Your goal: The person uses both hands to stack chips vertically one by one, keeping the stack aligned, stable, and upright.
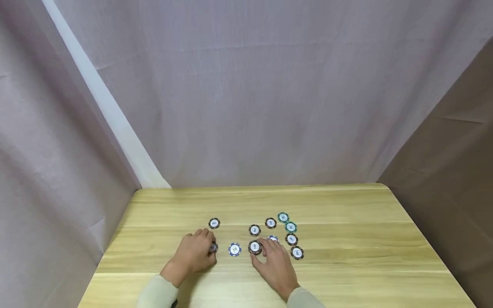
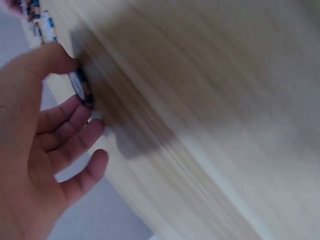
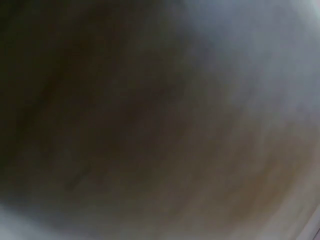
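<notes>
My left hand (image 1: 196, 251) pinches a black poker chip (image 1: 213, 247) between thumb and fingers at the table's left-middle. In the left wrist view that chip (image 2: 80, 87) is tipped on edge close to the wood, with the outer fingers loosely bent. Farther right, my right hand (image 1: 276, 265) holds another black poker chip (image 1: 254, 247) by its right side, thumb below and fingers above; whether more chips lie under it I cannot tell. A blue-and-white chip (image 1: 234, 249) lies between the hands. Behind the right fingers a second blue-and-white chip (image 1: 273, 238) is partly hidden. The right wrist view is dark and blurred.
Loose black chips lie at the back left (image 1: 214, 223), behind the right hand (image 1: 254, 230), and to its right (image 1: 297, 253). Two green chips (image 1: 283, 217) touch at the back right. Grey curtains (image 1: 246, 107) surround the wooden table (image 1: 366, 239).
</notes>
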{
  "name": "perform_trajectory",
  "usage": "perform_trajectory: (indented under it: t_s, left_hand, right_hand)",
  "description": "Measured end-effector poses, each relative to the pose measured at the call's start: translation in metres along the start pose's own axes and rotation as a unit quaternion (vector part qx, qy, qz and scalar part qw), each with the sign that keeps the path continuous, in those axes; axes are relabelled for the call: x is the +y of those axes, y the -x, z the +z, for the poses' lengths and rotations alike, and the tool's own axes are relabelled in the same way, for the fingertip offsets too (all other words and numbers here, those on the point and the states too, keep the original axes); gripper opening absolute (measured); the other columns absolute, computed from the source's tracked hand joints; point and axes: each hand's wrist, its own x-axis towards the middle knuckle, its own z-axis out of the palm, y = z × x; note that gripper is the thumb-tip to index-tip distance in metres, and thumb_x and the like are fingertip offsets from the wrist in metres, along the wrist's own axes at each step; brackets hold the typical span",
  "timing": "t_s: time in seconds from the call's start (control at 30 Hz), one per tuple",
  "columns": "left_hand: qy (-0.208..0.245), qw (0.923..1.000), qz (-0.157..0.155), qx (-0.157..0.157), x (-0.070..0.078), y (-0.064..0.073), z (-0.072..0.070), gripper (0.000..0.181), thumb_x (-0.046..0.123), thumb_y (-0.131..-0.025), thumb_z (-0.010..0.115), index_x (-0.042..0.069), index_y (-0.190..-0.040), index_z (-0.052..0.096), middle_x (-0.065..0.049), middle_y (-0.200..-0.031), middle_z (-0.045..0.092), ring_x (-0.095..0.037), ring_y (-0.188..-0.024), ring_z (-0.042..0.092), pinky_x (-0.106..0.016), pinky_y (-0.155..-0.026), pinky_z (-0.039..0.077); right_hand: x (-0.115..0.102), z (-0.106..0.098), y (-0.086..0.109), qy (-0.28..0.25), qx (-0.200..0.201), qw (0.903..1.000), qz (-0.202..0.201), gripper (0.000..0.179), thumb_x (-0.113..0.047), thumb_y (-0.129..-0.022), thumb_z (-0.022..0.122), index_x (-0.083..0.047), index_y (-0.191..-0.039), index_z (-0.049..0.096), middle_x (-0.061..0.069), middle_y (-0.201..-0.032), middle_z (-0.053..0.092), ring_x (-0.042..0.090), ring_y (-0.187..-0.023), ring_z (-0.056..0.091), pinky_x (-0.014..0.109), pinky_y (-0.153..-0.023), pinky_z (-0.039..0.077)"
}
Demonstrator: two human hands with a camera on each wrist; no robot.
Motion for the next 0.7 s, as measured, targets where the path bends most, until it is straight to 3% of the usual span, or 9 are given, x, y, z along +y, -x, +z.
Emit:
perform_trajectory:
  t_s: [0.1, 0.23, 0.37, 0.7]
  left_hand:
    - [-0.008, 0.9999, -0.006, -0.001, 0.001, -0.004, 0.001, 0.031, 0.038, -0.076, 0.071, 0.014, -0.094, 0.066, 0.004, -0.08, 0.055, -0.012, -0.071, 0.054, -0.034, -0.058, 0.054]
    - [0.034, 0.999, -0.015, 0.025, 0.009, -0.014, 0.001, 0.03, 0.039, -0.073, 0.072, 0.016, -0.093, 0.068, 0.006, -0.08, 0.059, -0.009, -0.069, 0.054, -0.032, -0.054, 0.051]
    - [0.042, 0.9981, 0.0, 0.044, 0.021, -0.028, -0.004, 0.031, 0.038, -0.076, 0.073, 0.016, -0.097, 0.071, 0.005, -0.084, 0.062, -0.009, -0.069, 0.056, -0.031, -0.056, 0.052]
    - [0.047, 0.9964, 0.041, 0.057, 0.053, -0.051, -0.006, 0.032, 0.04, -0.085, 0.069, 0.013, -0.099, 0.074, 0.003, -0.085, 0.062, -0.009, -0.072, 0.057, -0.028, -0.058, 0.053]
  right_hand:
    - [-0.001, 0.001, 0.0, -0.001, 0.001, 1.0, 0.001, 0.039, -0.04, -0.087, 0.082, -0.019, -0.118, 0.072, -0.018, -0.078, 0.047, 0.004, -0.078, 0.045, 0.033, -0.077, 0.045]
    - [0.002, 0.0, -0.002, 0.004, 0.006, 1.0, -0.005, 0.039, -0.04, -0.087, 0.082, -0.018, -0.118, 0.072, -0.018, -0.079, 0.046, 0.003, -0.077, 0.044, 0.031, -0.076, 0.044]
    - [0.003, -0.001, -0.006, 0.009, 0.012, 0.9998, -0.011, 0.041, -0.04, -0.087, 0.082, -0.018, -0.12, 0.072, -0.019, -0.079, 0.045, 0.003, -0.077, 0.043, 0.031, -0.077, 0.045]
    - [-0.004, -0.001, -0.009, 0.01, 0.005, 0.9999, -0.004, 0.043, -0.041, -0.088, 0.08, -0.017, -0.122, 0.072, -0.018, -0.081, 0.046, 0.004, -0.078, 0.044, 0.031, -0.078, 0.046]
